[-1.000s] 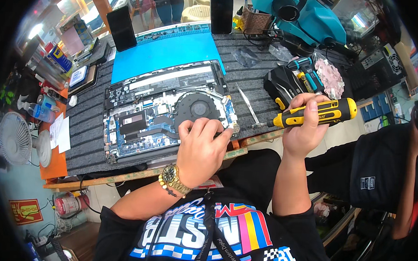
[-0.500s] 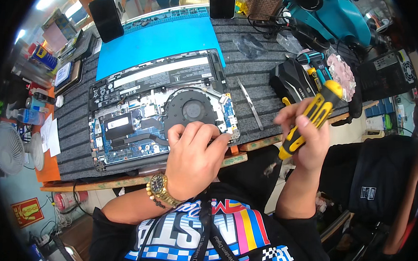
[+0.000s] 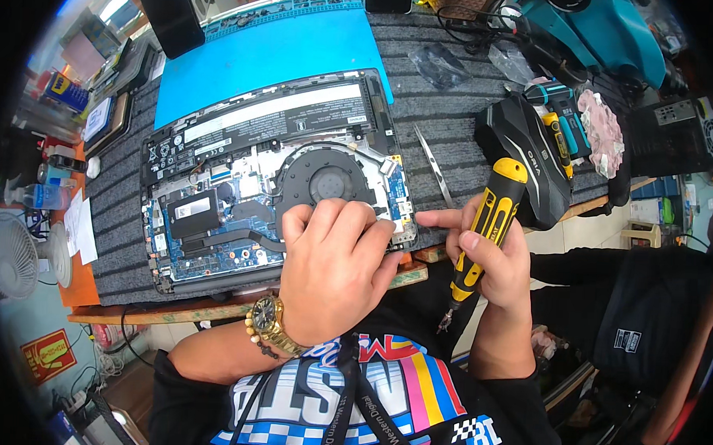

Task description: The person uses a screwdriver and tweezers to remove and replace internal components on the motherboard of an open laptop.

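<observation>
An opened laptop base (image 3: 212, 252) lies on the grey ribbed mat, showing a long black battery (image 3: 257, 123), a blue circuit board and a round fan (image 3: 326, 183). My left hand (image 3: 331, 261) rests at its near edge just below the fan. Its fingers are curled down and close together; the fingertips are hidden, so what they pinch does not show. My right hand (image 3: 498, 268) grips a yellow-and-black screwdriver (image 3: 492, 224), shaft pointing down toward my lap. Small metallic bits show at its tip. The right index finger stretches toward the laptop's near right corner.
Tweezers (image 3: 433, 166) lie right of the laptop. Beyond it is a blue work mat (image 3: 276, 52). To the right stand a black box (image 3: 518, 162), a teal-and-black power tool (image 3: 564, 112) and a pink cloth (image 3: 599, 138). The wooden table edge (image 3: 209, 314) runs close to my body.
My right hand has moved left and slightly down with the screwdriver, its index finger now extended to the laptop's corner. The left hand stays nearly in place. The view has shifted slightly.
</observation>
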A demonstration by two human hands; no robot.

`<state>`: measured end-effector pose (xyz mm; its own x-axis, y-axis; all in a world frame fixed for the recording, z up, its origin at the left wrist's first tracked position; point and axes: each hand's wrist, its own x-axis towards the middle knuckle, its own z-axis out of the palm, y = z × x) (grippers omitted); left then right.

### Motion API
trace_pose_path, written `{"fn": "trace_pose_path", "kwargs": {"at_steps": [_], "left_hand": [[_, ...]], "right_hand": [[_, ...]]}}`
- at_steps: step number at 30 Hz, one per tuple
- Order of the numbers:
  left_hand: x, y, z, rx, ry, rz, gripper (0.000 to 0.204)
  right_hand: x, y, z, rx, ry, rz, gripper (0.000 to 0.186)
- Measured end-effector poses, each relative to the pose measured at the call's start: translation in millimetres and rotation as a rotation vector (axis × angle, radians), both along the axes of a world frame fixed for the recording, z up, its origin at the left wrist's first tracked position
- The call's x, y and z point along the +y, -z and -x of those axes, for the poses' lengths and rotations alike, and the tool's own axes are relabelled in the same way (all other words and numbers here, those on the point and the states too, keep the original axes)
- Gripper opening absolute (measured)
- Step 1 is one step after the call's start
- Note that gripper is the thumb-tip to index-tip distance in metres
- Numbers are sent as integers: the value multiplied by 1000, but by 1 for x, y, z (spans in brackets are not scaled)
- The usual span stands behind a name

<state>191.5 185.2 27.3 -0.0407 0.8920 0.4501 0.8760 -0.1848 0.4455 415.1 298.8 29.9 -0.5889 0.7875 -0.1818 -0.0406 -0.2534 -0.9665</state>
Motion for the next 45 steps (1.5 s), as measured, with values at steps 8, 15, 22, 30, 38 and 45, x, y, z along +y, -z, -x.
{"fn": "trace_pose_path", "kwargs": {"at_steps": [8, 15, 22, 30, 38, 45], "left_hand": [[4, 2, -2, -15, -5, 7, 42], [5, 3, -5, -25, -9, 2, 42], [5, 4, -4, -38, 3, -9, 40], [4, 6, -3, -41, 8, -27, 37], [4, 8, -2, -42, 14, -26, 39], [3, 10, -2, -56, 11, -38, 39]], "right_hand": [[0, 0, -1, 51, -7, 6, 15], [-1, 0, -2, 58, -11, 21, 14], [0, 2, -2, 77, -15, -3, 15], [9, -25, 7, 293, 278, -459, 35], [17, -44, 46, 299, 322, -760, 39], [17, -40, 57, 326, 315, -745, 40]]}}
